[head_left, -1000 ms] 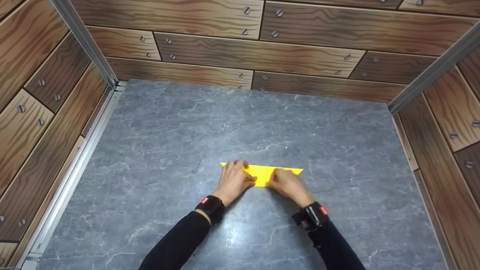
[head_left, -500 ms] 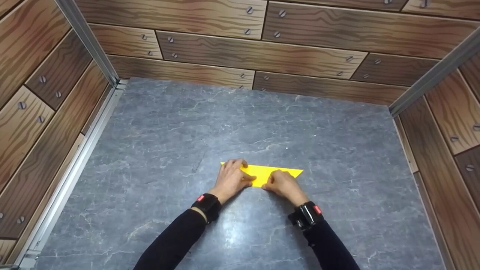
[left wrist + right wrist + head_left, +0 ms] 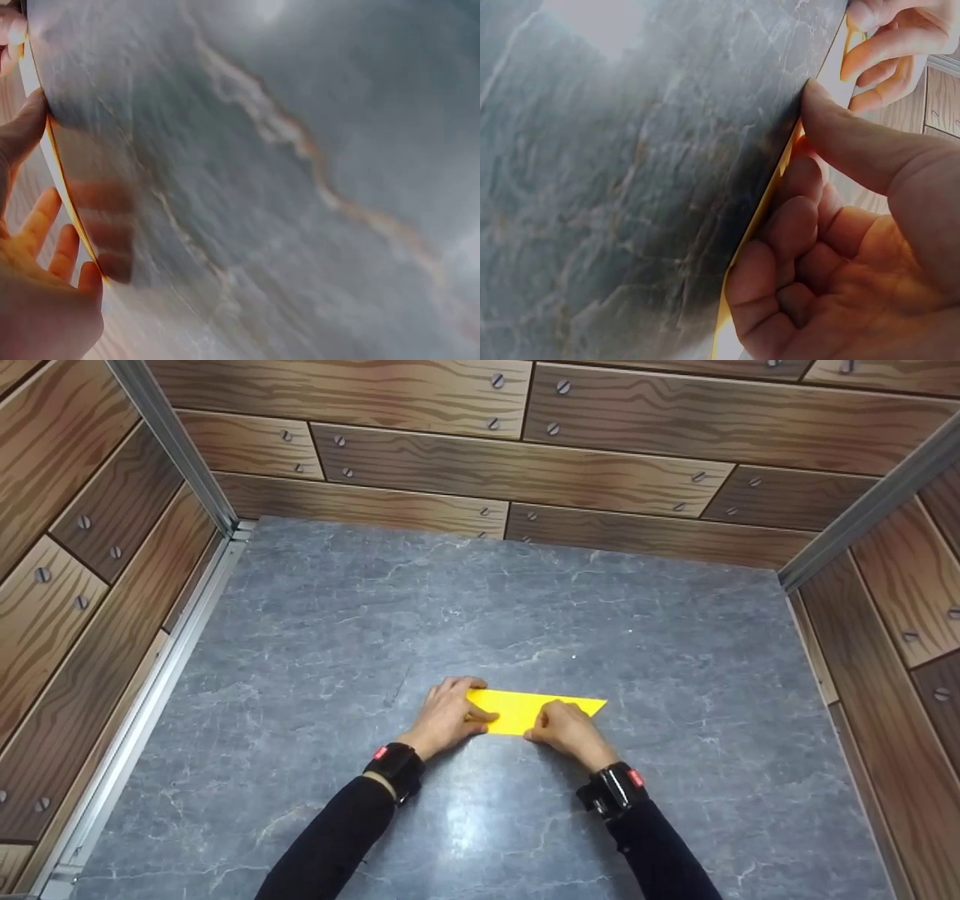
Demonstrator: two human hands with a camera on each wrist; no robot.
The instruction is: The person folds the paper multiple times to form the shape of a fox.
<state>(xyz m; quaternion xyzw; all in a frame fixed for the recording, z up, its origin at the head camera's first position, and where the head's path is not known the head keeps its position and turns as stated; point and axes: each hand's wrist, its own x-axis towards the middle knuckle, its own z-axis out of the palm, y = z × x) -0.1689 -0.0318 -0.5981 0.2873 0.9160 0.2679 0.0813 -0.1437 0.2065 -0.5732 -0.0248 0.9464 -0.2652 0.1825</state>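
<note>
A folded sheet of yellow paper (image 3: 516,712) lies flat on the grey surface in the head view, its long edge at the far side and a pointed corner to the right. My left hand (image 3: 444,712) covers the paper's left end, its fingers stretched over the sheet and the thumb by the near edge. My right hand (image 3: 568,729) is at the near edge right of centre, fingers curled and thumb against the paper. In the right wrist view the paper (image 3: 761,210) shows as a thin strip behind the curled fingers (image 3: 784,229). The left end is hidden.
The grey marbled tabletop (image 3: 375,607) surrounds the paper. Wood-patterned walls (image 3: 420,457) stand behind it and at both sides, with metal rails (image 3: 161,645) along the left edge. Black wrist cameras (image 3: 395,771) sit on both wrists.
My left hand has slid left along the paper, showing more of its middle and covering the left corner. The right hand shifted slightly left and nearer, then stayed at the near edge.
</note>
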